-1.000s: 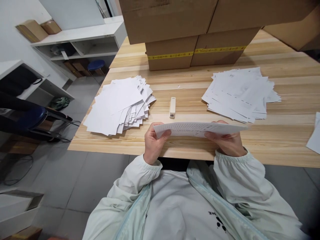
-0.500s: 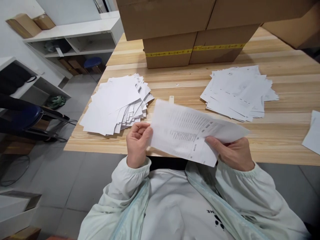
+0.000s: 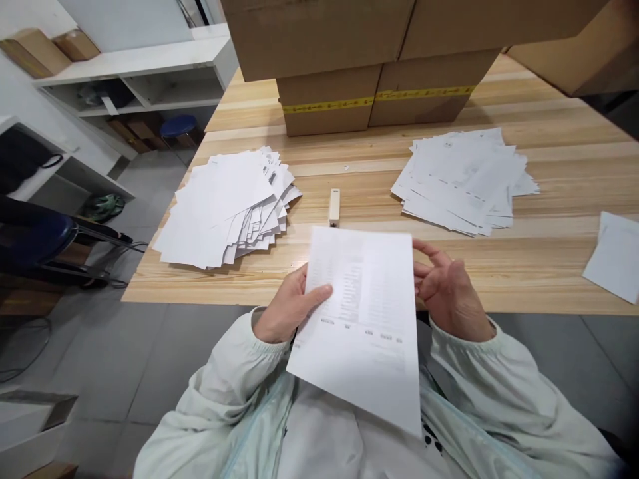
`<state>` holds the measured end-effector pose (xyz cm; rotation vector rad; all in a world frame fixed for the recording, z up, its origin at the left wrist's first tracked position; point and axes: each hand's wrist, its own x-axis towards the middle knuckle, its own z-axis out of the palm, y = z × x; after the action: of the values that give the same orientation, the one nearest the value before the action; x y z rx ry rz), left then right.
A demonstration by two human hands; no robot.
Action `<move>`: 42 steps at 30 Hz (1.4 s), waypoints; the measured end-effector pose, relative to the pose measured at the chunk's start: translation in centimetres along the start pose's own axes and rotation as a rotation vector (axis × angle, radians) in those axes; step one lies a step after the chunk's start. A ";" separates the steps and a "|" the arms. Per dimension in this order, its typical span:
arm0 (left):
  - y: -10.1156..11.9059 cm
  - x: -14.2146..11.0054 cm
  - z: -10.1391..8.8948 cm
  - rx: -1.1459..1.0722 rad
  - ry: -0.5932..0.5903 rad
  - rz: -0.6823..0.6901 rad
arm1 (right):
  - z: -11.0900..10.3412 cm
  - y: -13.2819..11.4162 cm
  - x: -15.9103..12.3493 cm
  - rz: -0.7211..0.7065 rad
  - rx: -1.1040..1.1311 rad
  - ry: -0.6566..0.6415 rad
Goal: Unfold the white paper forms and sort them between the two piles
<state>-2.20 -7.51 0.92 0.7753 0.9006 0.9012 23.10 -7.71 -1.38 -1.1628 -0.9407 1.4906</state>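
My left hand (image 3: 294,303) grips the left edge of a printed sheet of paper (image 3: 364,293), thumb on top and fingers beneath. The sheet is tilted in front of my chest, over the table's near edge; whether it is one sheet or several I cannot tell. My right hand (image 3: 449,289) is at the sheet's right edge with its fingers apart, some fingertips against or behind that edge. Just beyond the sheet's top edge lies a small cream stapler (image 3: 335,205). A loose pile of papers (image 3: 219,206) is on the left, and another paper pile (image 3: 459,179) on the right.
Cardboard boxes (image 3: 329,100) with yellow tape stand stacked at the back of the wooden table (image 3: 349,156). More white sheets (image 3: 616,256) lie at the far right. Left of the table are white shelves (image 3: 150,60) and blue stools (image 3: 42,236).
The sheet has turned upright and come nearer my chest. My left hand now grips its left edge, while my right hand has let go with its thumb and opened. The stapler is now uncovered.
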 end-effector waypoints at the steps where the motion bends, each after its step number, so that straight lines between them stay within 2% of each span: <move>1: -0.2 0.2 -0.1 0.042 -0.038 -0.026 | -0.1 -0.5 0.7 -0.005 -0.058 0.010; 3: -1.0 0.6 0.0 0.120 0.003 0.009 | 0.2 -0.7 2.0 -0.066 -0.200 0.061; 7: -2.4 1.5 0.6 0.211 0.188 0.107 | 0.6 0.2 5.4 -0.240 -0.458 0.106; 13: -1.3 3.2 0.1 0.377 0.231 0.067 | -0.5 -0.2 9.7 -0.298 -0.665 0.054; 20: -0.8 5.2 -0.2 0.389 0.271 0.027 | -1.0 -1.2 11.5 -0.281 -0.827 0.004; 23: -0.8 5.4 -0.1 0.345 0.280 0.003 | -0.7 -3.1 12.7 -0.403 -1.049 0.054; 26: -0.7 5.5 -0.1 0.309 0.279 -0.028 | 1.6 -5.2 14.8 -0.659 -1.211 0.088; 28: -0.6 5.6 -0.2 0.291 0.281 -0.038 | 4.3 -5.9 16.7 -0.761 -1.258 0.002; 31: -0.6 5.6 -0.3 0.289 0.290 -0.033 | 8.5 -5.3 19.5 -0.763 -1.313 -0.155; 33: -0.7 5.5 -0.3 0.283 0.295 -0.035 | 10.4 -4.1 20.9 -0.732 -1.365 -0.208; 35: -0.8 5.5 -0.4 0.274 0.293 -0.044 | 11.3 -2.7 21.6 -0.716 -1.410 -0.239; 38: -0.8 5.6 -0.4 0.279 0.283 -0.050 | 11.6 -1.3 21.9 -0.755 -1.439 -0.278; 42: -0.8 5.9 -0.3 0.291 0.279 -0.032 | 12.0 -1.2 21.8 -0.778 -1.448 -0.277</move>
<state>-0.32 -2.52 -1.70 0.8930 1.3069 0.8733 10.55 13.78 -1.92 -1.2084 -2.4814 0.1477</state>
